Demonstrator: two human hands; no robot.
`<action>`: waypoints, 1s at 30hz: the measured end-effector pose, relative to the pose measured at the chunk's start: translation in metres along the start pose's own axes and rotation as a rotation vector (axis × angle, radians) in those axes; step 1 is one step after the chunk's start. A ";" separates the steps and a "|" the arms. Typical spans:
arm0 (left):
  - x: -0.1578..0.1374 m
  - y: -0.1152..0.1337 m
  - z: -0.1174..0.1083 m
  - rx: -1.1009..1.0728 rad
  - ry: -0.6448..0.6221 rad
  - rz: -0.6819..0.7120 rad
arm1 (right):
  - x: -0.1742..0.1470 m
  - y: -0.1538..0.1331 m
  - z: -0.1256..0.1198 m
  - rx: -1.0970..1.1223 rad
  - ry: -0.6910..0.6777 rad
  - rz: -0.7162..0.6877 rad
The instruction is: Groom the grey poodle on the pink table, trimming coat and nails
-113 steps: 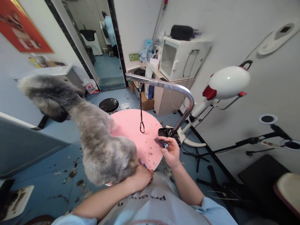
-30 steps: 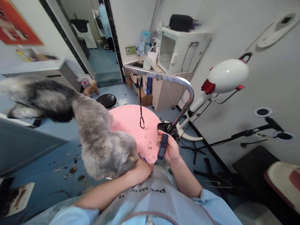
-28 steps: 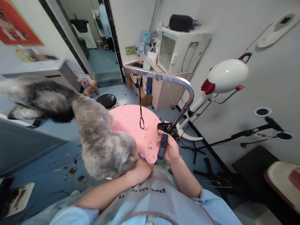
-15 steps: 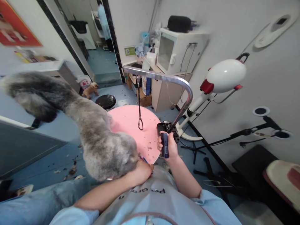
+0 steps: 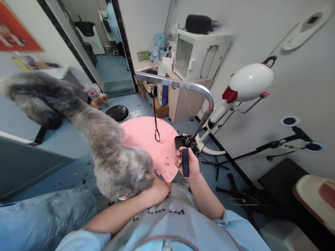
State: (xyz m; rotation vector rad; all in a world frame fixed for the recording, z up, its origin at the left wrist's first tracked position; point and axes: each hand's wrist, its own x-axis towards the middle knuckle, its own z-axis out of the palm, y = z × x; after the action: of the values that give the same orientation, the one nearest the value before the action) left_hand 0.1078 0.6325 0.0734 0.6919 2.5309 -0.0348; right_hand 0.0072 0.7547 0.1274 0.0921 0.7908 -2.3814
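A grey, fluffy-coated dog (image 5: 117,164) stands on the round pink table (image 5: 146,129), its body stretching toward the upper left. My left hand (image 5: 160,190) lies against the near end of the dog, fingers curled around a thin blue tool (image 5: 160,175); most of the tool is hidden, so its kind cannot be made out. To the right, above the table's edge, my right hand (image 5: 193,164) grips a slim dark blue rectangular device (image 5: 185,163) with its long face toward me.
A bent metal arm (image 5: 178,83) with a hanging black loop (image 5: 157,134) reaches over the table. A black tray (image 5: 180,142) is fixed beside its post. Further right stands a white and red dryer (image 5: 248,83). A small tan dog (image 5: 99,100) and a black round stool (image 5: 117,113) are beyond.
The dark blue device has turned slightly in my right hand and sits a little lower and to the right. My left hand stays against the dog. The camera view has shifted slightly.
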 end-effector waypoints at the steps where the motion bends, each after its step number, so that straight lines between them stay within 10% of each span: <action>1: 0.000 0.000 0.000 0.000 0.007 0.002 | 0.000 0.000 0.000 0.000 0.001 -0.005; 17: -0.007 0.001 -0.022 -0.051 -0.062 -0.006 | 0.002 0.003 0.000 -0.054 0.061 -0.004; 30: 0.012 -0.006 0.024 -0.017 0.082 -0.001 | 0.003 0.001 0.001 -0.028 0.046 0.098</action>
State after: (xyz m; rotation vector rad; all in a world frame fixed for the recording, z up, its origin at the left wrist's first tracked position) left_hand 0.1071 0.6294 0.0461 0.6978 2.6065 0.0150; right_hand 0.0051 0.7516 0.1270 0.1715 0.8216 -2.2823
